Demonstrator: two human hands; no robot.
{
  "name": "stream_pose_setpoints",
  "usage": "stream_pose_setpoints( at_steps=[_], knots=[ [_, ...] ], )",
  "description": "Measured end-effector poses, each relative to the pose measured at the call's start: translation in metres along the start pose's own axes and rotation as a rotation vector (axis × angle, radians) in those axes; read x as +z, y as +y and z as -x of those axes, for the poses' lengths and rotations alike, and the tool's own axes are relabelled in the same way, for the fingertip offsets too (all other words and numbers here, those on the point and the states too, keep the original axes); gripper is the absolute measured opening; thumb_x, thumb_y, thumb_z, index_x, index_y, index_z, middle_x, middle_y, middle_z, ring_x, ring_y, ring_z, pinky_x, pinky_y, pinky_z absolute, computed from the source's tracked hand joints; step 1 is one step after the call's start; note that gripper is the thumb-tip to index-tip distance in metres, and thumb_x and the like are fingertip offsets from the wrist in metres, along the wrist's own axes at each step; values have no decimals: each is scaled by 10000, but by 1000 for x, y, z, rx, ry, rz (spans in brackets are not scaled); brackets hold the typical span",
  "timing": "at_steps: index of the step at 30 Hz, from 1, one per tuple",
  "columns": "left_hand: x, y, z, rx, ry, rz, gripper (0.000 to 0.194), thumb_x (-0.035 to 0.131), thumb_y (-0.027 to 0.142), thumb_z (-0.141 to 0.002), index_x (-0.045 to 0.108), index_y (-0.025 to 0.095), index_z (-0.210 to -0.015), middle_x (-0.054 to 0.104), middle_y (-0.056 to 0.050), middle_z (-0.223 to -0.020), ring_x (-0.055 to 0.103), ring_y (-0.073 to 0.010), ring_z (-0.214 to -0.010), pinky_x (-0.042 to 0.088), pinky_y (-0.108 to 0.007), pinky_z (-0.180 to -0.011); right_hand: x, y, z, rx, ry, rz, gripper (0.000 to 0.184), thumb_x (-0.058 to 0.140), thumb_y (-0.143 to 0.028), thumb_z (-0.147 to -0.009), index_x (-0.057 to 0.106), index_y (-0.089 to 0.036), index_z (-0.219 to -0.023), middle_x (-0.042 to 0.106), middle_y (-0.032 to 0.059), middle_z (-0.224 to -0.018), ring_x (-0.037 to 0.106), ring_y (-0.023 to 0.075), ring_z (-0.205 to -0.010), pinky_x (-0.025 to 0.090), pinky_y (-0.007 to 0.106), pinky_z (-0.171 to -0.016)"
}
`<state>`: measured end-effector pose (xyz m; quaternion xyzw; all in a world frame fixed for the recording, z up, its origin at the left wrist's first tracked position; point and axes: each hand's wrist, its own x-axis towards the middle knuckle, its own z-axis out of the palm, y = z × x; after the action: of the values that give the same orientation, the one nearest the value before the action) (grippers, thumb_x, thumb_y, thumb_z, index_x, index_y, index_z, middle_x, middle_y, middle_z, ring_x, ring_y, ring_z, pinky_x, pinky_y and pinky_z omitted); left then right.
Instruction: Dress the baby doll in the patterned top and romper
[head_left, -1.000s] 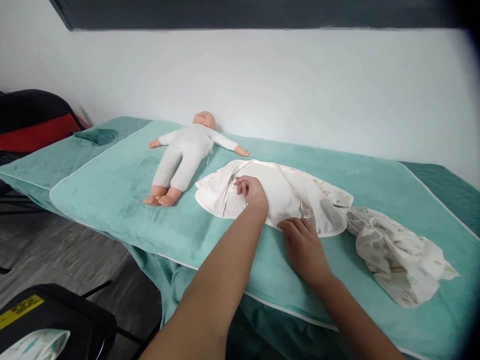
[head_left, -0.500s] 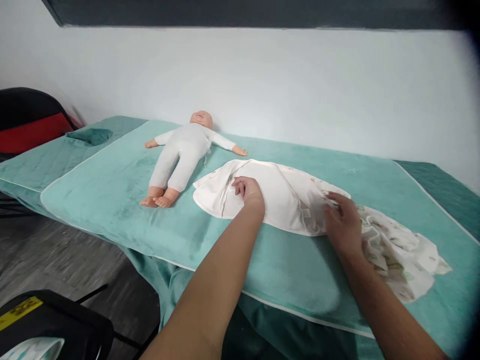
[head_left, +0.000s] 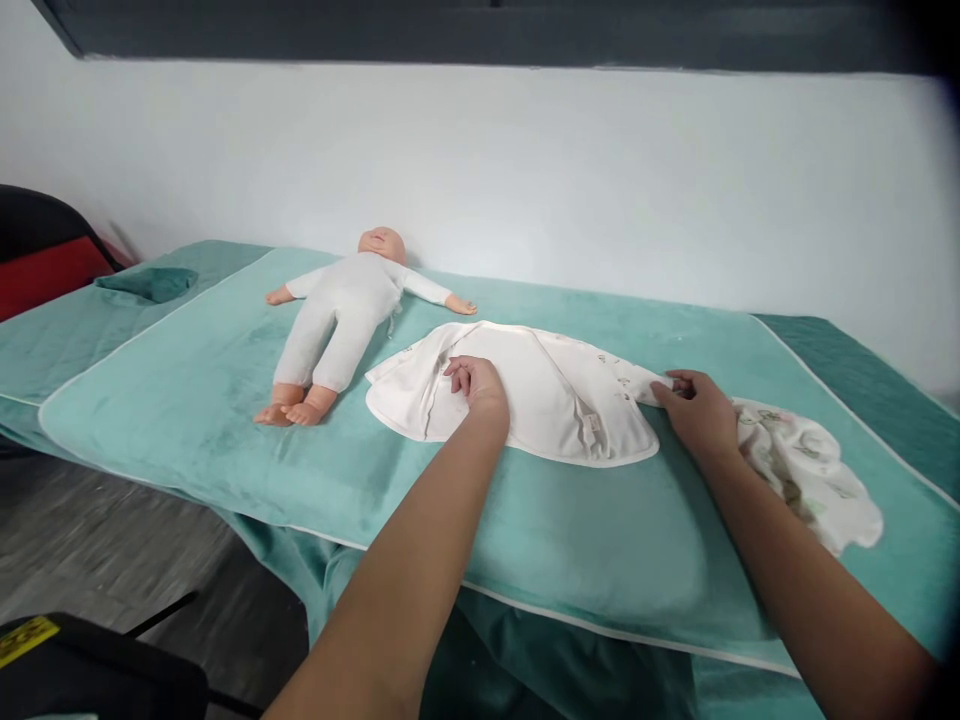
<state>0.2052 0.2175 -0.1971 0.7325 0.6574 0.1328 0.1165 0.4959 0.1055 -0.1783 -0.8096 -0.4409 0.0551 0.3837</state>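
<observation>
A white baby shirt (head_left: 536,395) lies spread out on the green table cover, small prints showing along its sleeve. On its left part rests my left hand (head_left: 482,380), fingers loosely bent and apart, with nothing seen in them. My right hand (head_left: 697,405) pinches the end of the shirt's right-side sleeve between thumb and fingers. Just beyond that hand is a crumpled white printed cloth (head_left: 814,470), partly hidden by my forearm. To the left a baby doll (head_left: 349,310) in a white body suit lies on its back, arms spread.
The green padded cover (head_left: 187,390) spans the long table against a white wall. A small dark green cushion (head_left: 146,285) lies at the far left. Beyond it stands a red and black chair (head_left: 49,265), and a black seat (head_left: 97,665) is at the lower left.
My right hand has moved outward to the right and now pinches the sleeve, which is drawn out straighter. My left hand stays on the shirt. The view has shifted slightly.
</observation>
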Motion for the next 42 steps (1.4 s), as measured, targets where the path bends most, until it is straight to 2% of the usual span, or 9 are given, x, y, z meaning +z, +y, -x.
stream_pose_setpoints(
  at_steps=[5, 9, 12, 17, 21, 27, 30, 33, 42],
  knots=[
    [-3, 2, 2, -40, 0, -190, 106, 585, 116, -751, 646, 79, -829, 498, -26, -560, 555, -246, -735, 398, -517, -867, 3, 7, -12, -51, 48, -443, 469, 656, -332, -766, 633, -187, -1212, 700, 136, -1100, 612, 164, -754, 482, 307, -684],
    [-5, 3, 2, -38, -26, -304, 113, 593, 115, -729, 653, 83, -819, 509, -38, -565, 564, -267, -767, 381, -540, -888, 2, 13, -12, -59, 218, -236, 416, 588, -213, -751, 685, -167, -1153, 693, 144, -1048, 636, 195, -796, 498, 321, -686],
    [-8, 4, 3, -14, -54, -373, 79, 604, 146, -729, 648, 99, -776, 484, -33, -538, 563, -268, -748, 392, -525, -856, 2, 11, -7, -210, 310, -56, 408, 538, -152, -732, 701, -124, -1105, 652, 193, -1177, 641, 241, -987, 535, 335, -774],
    [-15, 6, 8, 27, -95, -475, 112, 628, 187, -722, 679, 107, -782, 518, -55, -542, 593, -303, -784, 390, -549, -866, 11, 0, 6, -568, 30, 116, 383, 464, -303, -938, 656, -151, -1232, 622, 154, -1380, 527, 262, -1325, 410, 434, -1126],
    [-21, 8, 13, 25, -111, -568, 134, 631, 101, -692, 706, 60, -796, 619, -122, -626, 623, -332, -802, 363, -586, -900, 18, -4, 12, -463, -197, 352, 449, 357, -390, -1008, 626, -185, -1303, 563, 124, -1479, 488, 271, -1391, 338, 513, -1167],
    [-29, 9, 21, 97, -95, -593, 206, 557, -32, -709, 706, -10, -849, 699, -228, -818, 652, -320, -795, 369, -537, -875, 17, -4, 21, -373, -212, 512, 541, 251, -416, -1039, 517, -141, -1421, 428, 139, -1586, 372, 274, -1479, 274, 557, -1188],
    [-37, 7, 29, 185, -42, -526, 318, 478, -38, -795, 677, -22, -1042, 697, -269, -990, 665, -328, -909, 385, -489, -861, 16, -2, 26, -357, -199, 527, 560, 239, -423, -1042, 513, -117, -1424, 422, 166, -1584, 363, 291, -1483, 278, 557, -1184],
    [-47, -1, 43, 300, 14, -431, 372, 384, 10, -906, 604, 31, -1206, 682, -234, -1089, 658, -290, -1008, 396, -419, -859, 16, 1, 33, -358, -163, 512, 562, 258, -428, -1038, 530, -108, -1411, 443, 182, -1566, 387, 307, -1469, 297, 551, -1176],
    [-55, -34, 101, 398, 91, -259, 255, 388, 99, -958, 608, 116, -1085, 677, -138, -1035, 641, -261, -973, 399, -422, -879, 5, -1, 94, -347, -154, 504, 600, 267, -445, -1023, 480, -105, -1469, 408, 178, -1590, 346, 308, -1496, 316, 538, -1179]
  ],
)
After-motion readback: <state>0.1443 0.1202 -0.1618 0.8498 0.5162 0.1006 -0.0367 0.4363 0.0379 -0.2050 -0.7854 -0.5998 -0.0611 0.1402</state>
